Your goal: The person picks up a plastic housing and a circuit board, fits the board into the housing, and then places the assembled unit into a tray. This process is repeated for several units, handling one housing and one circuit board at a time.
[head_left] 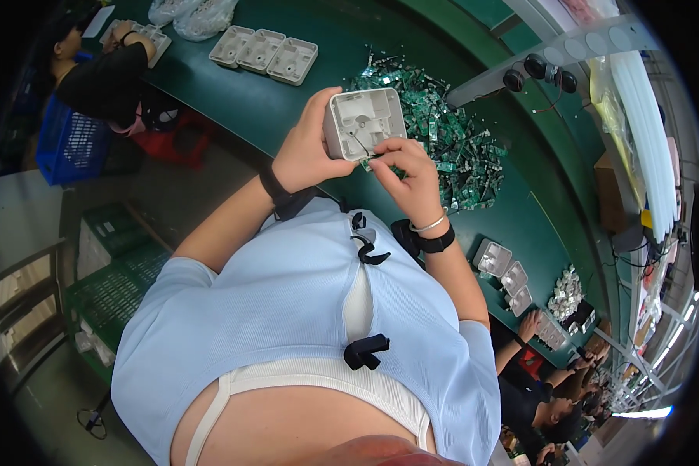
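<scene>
A white square plastic housing point(377, 101) is held up over the bench edge with its open, moulded inside toward me. My left hand point(304, 147) grips it from the left, with the thumb along its lower edge. At the lower right rim, the fingers of my right hand point(413, 175) are pinched together. A thin dark wire point(357, 140) runs from inside the housing toward those fingertips. A small bit of green circuit board point(366, 165) shows just under the rim there, and the fingers hide most of it.
Circuit boards lie in a large heap point(462, 136) beyond my right hand on the green workbench point(311, 85). Three joined white housings point(262, 54) stand at the back left. More housings point(503, 272) lie at the right. Co-workers sit at both sides; a blue crate point(66, 144) is at left.
</scene>
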`<state>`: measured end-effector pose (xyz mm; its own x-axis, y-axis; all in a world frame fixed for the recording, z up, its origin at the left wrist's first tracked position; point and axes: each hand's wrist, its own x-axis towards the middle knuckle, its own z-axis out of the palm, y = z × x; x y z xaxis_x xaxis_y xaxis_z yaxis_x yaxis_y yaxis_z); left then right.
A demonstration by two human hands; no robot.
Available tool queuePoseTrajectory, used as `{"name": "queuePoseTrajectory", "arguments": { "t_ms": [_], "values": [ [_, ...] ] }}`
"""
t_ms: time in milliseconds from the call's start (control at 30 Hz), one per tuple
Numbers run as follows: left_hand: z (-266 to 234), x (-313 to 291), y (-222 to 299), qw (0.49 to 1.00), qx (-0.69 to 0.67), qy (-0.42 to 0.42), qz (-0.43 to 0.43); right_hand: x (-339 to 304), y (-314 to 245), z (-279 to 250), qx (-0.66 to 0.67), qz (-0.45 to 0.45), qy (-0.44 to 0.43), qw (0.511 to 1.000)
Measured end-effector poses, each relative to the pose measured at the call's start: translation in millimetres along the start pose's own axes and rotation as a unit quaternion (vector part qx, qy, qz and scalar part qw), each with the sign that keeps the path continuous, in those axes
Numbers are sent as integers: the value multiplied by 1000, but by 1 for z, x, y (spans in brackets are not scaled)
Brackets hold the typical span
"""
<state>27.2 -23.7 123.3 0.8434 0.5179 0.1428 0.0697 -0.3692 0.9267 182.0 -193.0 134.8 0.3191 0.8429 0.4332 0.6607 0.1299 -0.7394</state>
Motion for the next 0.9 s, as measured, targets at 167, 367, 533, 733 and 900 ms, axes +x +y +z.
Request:
{"name": "queuePoseTrajectory", "arguments": {
  "t_ms": [167,367,533,733,900],
  "values": [
    [-1,4,-6,999,-30,-31,-19,2,2,9,85,222,-44,970],
    [0,8,-40,996,-39,-76,-8,0,21,24,-47,39,-75,995],
    [7,16,-71,974,-126,-176,-61,-19,30,33,-164,16,-96,982],
    [-23,55,-164,975,180,-120,-39,-91,28,18,-228,91,-52,968],
    [-69,106,-222,870,461,80,-155,-206,10,-11,-319,214,14,923]
  ]
}}
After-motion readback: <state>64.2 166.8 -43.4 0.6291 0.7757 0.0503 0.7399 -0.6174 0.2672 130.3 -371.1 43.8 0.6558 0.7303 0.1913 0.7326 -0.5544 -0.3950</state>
